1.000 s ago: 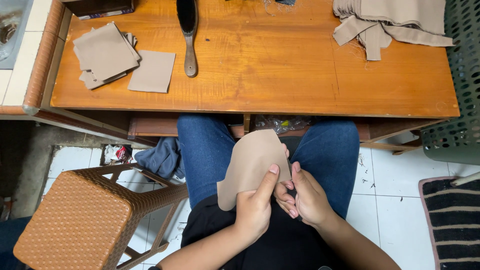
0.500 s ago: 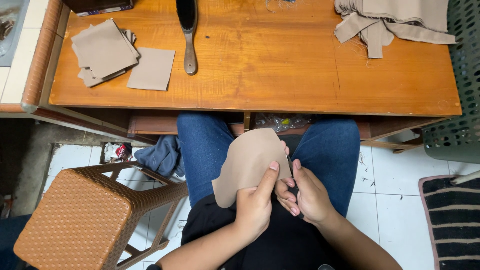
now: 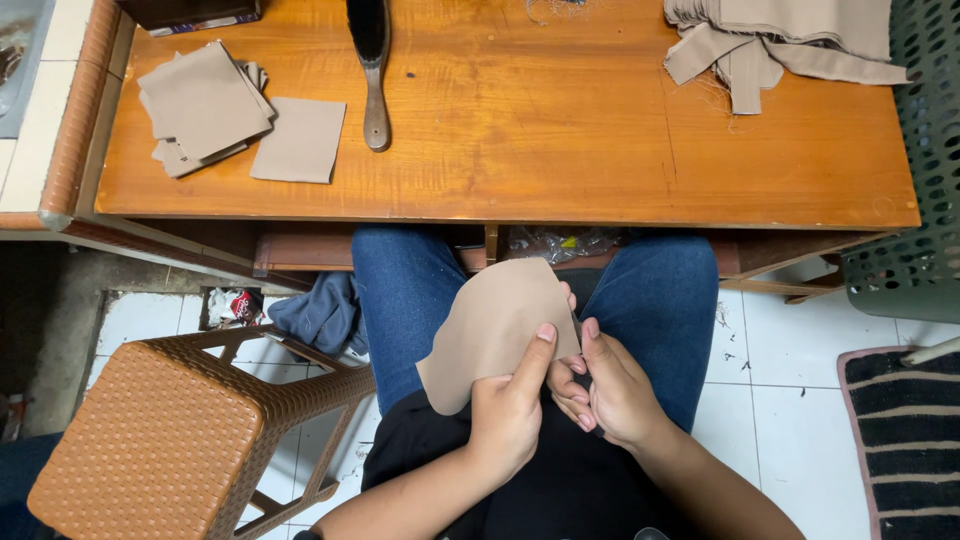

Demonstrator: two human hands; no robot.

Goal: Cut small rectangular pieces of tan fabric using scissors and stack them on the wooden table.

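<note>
Blue jeans (image 3: 405, 290) – black top (image 3: 560, 490) – bare forearms (image 3: 410, 495)

Your wooden bench (image 3: 560, 150) carries stacked tan fabric squares (image 3: 205, 105), a dark brush (image 3: 372, 60), and folded tan cloth (image 3: 790, 40).

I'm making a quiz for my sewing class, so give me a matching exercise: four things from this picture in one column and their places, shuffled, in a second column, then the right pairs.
Things:
1. curved tan fabric piece
2. dark brush
3. stack of tan fabric squares
4. woven brown stool

Places:
A. table's far left
B. on the floor beside the left leg
C. held over the lap in the left hand
D. table's far edge, handle toward the person

Pairs: 1-C, 2-D, 3-A, 4-B
</note>
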